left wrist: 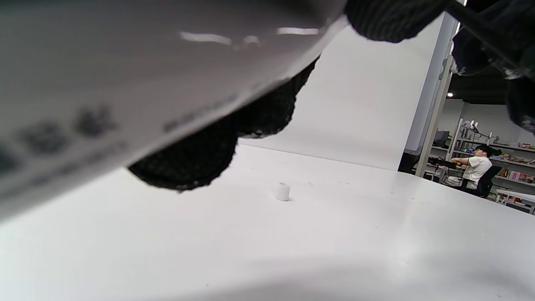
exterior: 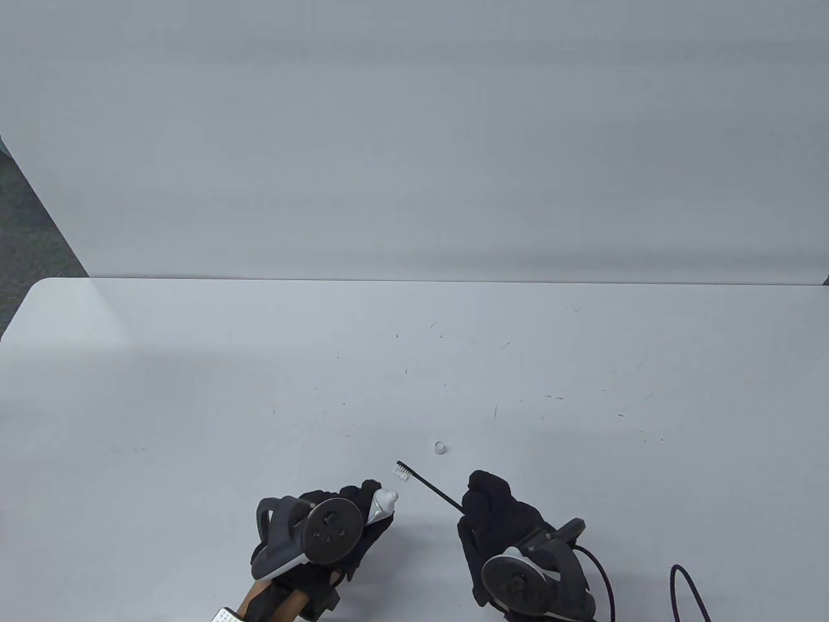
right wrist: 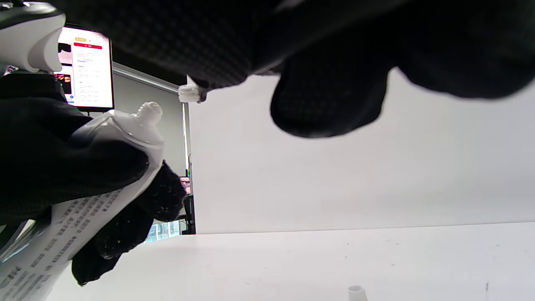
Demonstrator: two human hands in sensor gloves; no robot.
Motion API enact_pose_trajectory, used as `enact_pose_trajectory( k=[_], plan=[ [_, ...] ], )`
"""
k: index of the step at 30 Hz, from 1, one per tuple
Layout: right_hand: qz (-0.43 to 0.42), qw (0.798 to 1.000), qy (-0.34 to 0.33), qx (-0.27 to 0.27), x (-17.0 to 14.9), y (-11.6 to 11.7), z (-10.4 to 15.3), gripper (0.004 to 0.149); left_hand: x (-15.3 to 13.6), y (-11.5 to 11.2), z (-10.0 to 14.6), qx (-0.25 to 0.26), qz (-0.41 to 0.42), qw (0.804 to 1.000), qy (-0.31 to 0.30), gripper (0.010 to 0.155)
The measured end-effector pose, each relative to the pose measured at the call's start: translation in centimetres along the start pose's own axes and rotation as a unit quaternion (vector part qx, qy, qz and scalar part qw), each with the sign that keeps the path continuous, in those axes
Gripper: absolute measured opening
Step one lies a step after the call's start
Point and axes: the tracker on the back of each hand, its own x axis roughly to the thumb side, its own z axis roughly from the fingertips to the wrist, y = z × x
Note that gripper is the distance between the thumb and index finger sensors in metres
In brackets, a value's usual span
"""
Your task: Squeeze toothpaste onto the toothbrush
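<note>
A white table fills the lower half of the table view, with a plain pale wall panel rising behind its far edge. Near the front edge, two gloved hands sit close together. The left hand is wrapped around a white toothpaste tube, fingers closed on its body, with the uncapped nozzle pointing up and to the right. The right hand is closed around the handle of a thin black toothbrush, whose white bristle head reaches toward the left, just above and beside the tube's nozzle without touching it. A small white cap stands upright on the table just beyond the brush head, apart from both hands. A dark cable loops on the table at the front right, beside the right hand. In the left wrist view, the tube's printed side blocks most of the upper left, and the cap stands alone on bare table farther out. In the right wrist view, the glove covers the top, and the tube rises at the left with the bristles above it. Bare table surface stretches wide to the left, right and far side of the hands. A strip of dark floor shows past the table's left corner.
</note>
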Motion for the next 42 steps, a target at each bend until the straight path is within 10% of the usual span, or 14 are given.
enact_pose_trajectory(
  k=[42],
  plan=[
    [-0.029,0.998,0.005,0.050,0.07,0.61,-0.10,0.038,-0.53,-0.20,-0.34,-0.028,-0.071,0.995,0.066,0.077]
  ],
)
